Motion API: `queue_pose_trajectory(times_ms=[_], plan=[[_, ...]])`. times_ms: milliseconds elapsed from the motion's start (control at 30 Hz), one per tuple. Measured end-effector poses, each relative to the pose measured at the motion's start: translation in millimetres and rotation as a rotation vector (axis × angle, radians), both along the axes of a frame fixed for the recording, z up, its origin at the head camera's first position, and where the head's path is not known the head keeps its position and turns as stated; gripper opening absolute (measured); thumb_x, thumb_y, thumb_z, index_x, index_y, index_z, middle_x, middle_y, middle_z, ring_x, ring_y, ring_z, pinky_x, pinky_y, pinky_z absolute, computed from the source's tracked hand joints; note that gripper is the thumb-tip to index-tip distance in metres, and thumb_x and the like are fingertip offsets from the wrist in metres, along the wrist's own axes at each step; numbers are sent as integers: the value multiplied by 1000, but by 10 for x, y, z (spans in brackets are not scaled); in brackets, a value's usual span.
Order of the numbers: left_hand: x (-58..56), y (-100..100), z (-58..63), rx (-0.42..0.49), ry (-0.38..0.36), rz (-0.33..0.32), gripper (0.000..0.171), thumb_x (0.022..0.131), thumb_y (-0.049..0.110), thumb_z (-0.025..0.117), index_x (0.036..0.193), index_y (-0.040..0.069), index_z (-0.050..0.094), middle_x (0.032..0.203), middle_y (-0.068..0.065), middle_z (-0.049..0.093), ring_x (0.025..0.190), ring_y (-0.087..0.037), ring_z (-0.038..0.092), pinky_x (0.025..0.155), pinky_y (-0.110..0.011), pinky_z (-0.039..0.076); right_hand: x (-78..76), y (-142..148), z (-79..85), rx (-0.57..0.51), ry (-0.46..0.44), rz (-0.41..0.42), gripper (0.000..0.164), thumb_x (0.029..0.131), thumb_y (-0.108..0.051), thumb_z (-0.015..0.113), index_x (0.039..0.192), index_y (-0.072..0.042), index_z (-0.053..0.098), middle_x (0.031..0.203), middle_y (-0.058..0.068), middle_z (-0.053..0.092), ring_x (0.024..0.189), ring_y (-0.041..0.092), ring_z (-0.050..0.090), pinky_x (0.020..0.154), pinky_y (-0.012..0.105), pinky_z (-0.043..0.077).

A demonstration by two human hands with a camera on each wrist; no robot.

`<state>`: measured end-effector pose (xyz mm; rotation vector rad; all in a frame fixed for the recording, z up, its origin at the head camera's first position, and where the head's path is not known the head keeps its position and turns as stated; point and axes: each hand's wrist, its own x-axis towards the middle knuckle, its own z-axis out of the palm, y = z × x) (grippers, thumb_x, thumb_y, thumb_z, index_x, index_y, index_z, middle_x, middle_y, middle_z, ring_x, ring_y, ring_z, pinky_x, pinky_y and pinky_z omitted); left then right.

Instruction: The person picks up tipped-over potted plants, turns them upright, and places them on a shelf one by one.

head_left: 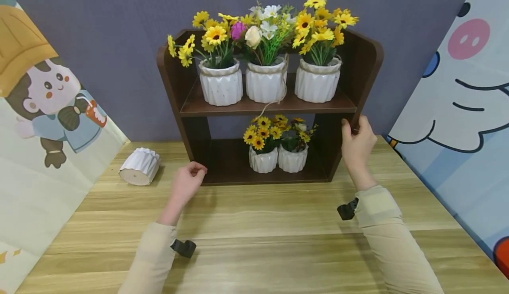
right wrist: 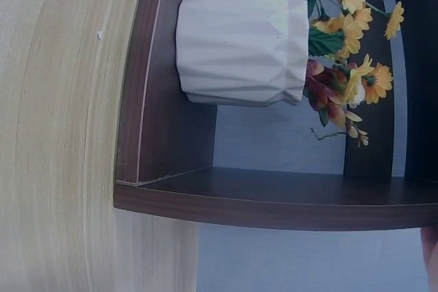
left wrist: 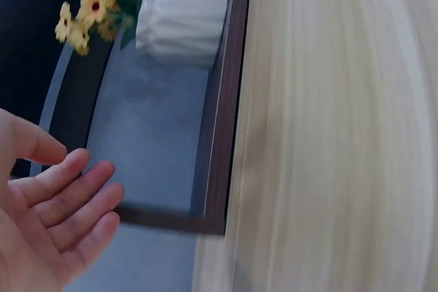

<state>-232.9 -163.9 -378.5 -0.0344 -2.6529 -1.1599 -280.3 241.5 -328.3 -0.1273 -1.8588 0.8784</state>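
A dark brown two-tier shelf (head_left: 266, 181) stands on the wooden table with flower pots on both levels. My right hand (head_left: 359, 146) grips the front edge of its right side panel, thumb toward the inner side. In the right wrist view only a bit of that hand (right wrist: 430, 254) shows, beside the panel. My left hand (head_left: 186, 183) is at the shelf's lower left front corner. Seen from the left wrist, the left hand (left wrist: 58, 217) has loosely bent fingers and a gap below the thumb, holding nothing. Two small white pots (head_left: 263, 160) with yellow flowers sit on the lower level.
Three larger white pots with flowers line the upper level: left pot (head_left: 221, 84), middle pot (head_left: 264, 84), right pot (head_left: 317, 82). A string (head_left: 274, 101) hangs from the middle one. Left of the shelf, a white fluted pot (head_left: 141, 166) lies tipped over. A grey wall (head_left: 131, 64) stands behind.
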Motion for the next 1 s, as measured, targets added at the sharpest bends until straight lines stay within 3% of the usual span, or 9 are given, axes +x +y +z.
queue_pose_trajectory(times_ms=[200, 433, 700, 1000], plan=[[-2, -226, 2, -40, 65, 60, 20, 83, 12, 51, 90, 3, 67, 81, -12, 66, 71, -20, 60, 62, -27, 43, 16, -10, -2, -4, -1, 15, 24, 85, -23, 61, 84, 0, 55, 79, 19, 61, 73, 32, 61, 65, 39, 45], [-81, -459, 24, -148, 172, 162, 19, 82, 18, 54, 85, 5, 67, 78, -12, 68, 69, -25, 63, 61, -33, 44, 10, -7, -20, -5, -3, 3, 24, 85, -23, 61, 82, 0, 55, 77, 18, 61, 72, 30, 61, 63, 28, 41], [-156, -638, 18, -266, 143, 153, 24, 85, 21, 51, 92, 2, 64, 86, -16, 66, 74, -29, 61, 60, -39, 44, 1, -7, -25, -16, 11, 9, 24, 85, -20, 60, 81, 3, 54, 76, 19, 60, 72, 32, 60, 63, 23, 37], [-307, -766, -53, -366, 233, 186, 29, 82, 20, 59, 95, -5, 61, 95, -25, 61, 86, -42, 55, 73, -49, 41, 6, -7, 10, -12, 19, 9, 24, 84, -19, 61, 80, 3, 53, 75, 19, 59, 73, 34, 59, 64, 31, 39]])
